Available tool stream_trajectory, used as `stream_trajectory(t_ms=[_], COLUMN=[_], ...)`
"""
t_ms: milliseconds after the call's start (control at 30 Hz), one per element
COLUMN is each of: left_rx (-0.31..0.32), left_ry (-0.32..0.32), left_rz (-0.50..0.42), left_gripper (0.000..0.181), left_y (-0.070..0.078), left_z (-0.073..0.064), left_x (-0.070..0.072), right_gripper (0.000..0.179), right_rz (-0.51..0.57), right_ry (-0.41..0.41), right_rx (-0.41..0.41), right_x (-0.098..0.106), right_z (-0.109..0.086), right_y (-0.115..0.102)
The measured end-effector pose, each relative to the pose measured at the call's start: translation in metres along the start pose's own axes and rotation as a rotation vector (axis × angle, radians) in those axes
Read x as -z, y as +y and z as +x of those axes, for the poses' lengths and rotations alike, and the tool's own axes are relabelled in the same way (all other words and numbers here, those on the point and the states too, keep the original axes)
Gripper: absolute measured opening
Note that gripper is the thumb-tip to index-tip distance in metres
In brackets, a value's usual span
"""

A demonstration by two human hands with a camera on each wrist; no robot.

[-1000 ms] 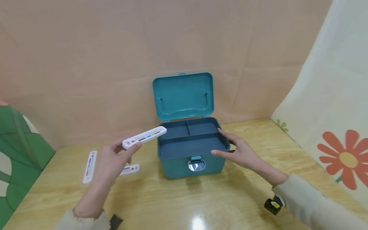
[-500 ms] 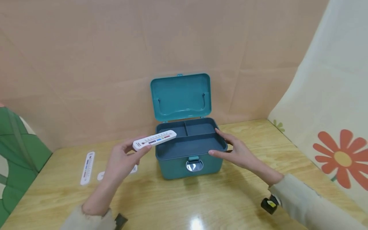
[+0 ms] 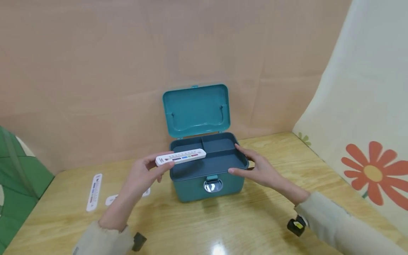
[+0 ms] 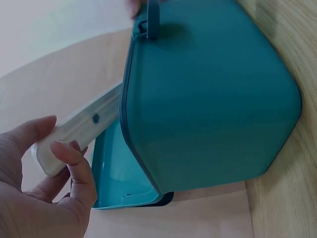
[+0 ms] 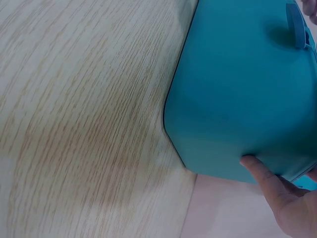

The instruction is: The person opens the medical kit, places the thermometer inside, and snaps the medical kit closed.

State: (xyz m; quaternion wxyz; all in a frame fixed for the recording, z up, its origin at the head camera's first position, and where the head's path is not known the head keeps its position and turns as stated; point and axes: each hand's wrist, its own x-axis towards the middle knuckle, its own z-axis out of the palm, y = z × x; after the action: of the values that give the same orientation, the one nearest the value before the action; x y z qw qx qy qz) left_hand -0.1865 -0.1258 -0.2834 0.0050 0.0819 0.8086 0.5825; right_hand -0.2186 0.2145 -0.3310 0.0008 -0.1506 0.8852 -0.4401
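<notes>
My left hand (image 3: 140,177) pinches a white thermometer (image 3: 185,156) between thumb and fingers, its printed scale facing up. It lies slantwise over the left part of an open teal storage box (image 3: 191,191). In the left wrist view the thermometer's plain back (image 4: 79,131) shows, its far end hidden behind the box wall. A dark divided tray (image 3: 216,166) fills the top of the box, and the lid (image 3: 197,109) stands raised behind. My right hand (image 3: 262,170) holds the box at its right end, thumb at the front rim; in the right wrist view a finger presses the side wall.
On the wooden table (image 3: 188,226), left of the box, lies a second white thermometer (image 3: 94,192). Another white strip (image 3: 111,199) lies partly hidden under my left forearm. A beige cloth (image 3: 95,88) hangs behind, and a flower-printed cloth (image 3: 373,173) borders the right.
My left hand has carried the thermometer rightward, from beside the box to over its tray. The right hand keeps its place on the box, while the head view has shifted slightly.
</notes>
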Motion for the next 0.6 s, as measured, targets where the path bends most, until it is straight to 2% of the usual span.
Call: stream_trajectory(t_ms=[167,333,600], left_rx=[0.009,0.025,-0.009], left_ry=[-0.044,-0.078,-0.159], left_rz=[-0.028,0.031,0.042], left_gripper=[0.043,0.044,0.036], left_y=[-0.001,0.003,0.006], left_z=[0.006,0.013,0.025], left_x=[-0.004,-0.009,-0.026], right_gripper=[0.087,0.087,0.088], right_rz=[-0.007,-0.017,-0.030], right_ry=[-0.005,-0.002,-0.011], right_rx=[-0.015,-0.005,-0.021], right_x=[0.000,0.001,-0.001], right_z=[-0.002,-0.001,-0.001], right_y=[0.000,-0.001,-0.001])
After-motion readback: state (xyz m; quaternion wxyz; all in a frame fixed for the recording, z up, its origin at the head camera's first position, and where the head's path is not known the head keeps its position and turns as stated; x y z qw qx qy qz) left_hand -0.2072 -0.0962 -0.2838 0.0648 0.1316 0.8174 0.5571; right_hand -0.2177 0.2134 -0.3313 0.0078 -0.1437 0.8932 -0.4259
